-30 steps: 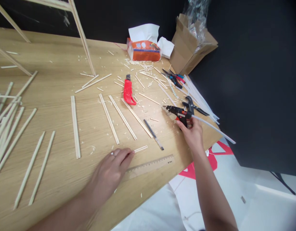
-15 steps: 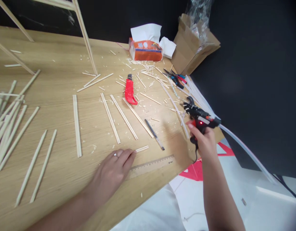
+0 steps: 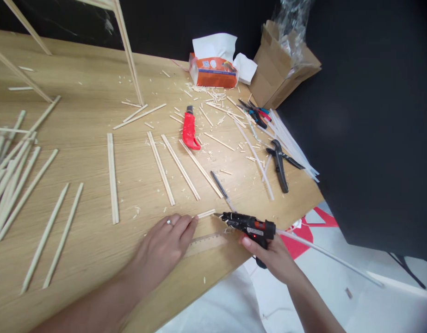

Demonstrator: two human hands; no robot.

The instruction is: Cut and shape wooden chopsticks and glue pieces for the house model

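Observation:
My left hand [image 3: 170, 240], a ring on one finger, presses down on the table with its fingers together on a pair of short wooden sticks [image 3: 206, 213]. My right hand [image 3: 269, 254] is wrapped round the handle of a black glue gun [image 3: 246, 223] with a small red light. Its nozzle points left, at the right end of the short sticks. A long clear glue stick [image 3: 327, 253] runs out of its back. Below the sticks lies a wooden ruler [image 3: 209, 243], partly covered by my left hand. The pen [image 3: 223, 189] lies just above the nozzle.
Stick pairs [image 3: 180, 166] lie mid-table, loose sticks [image 3: 15, 189] at left. Behind stand a stick frame [image 3: 128, 55], tissue pack [image 3: 215, 71] and cardboard box [image 3: 275, 64]. A red cutter [image 3: 189, 132], pliers [image 3: 256, 115], black-handled tool [image 3: 280, 166] and glue sticks [image 3: 289, 138] lie around.
My right hand has brought the glue gun left and nearer, from beside the black-handled tool to the short sticks' end. That tool now shows fully. My left hand has stayed on the sticks.

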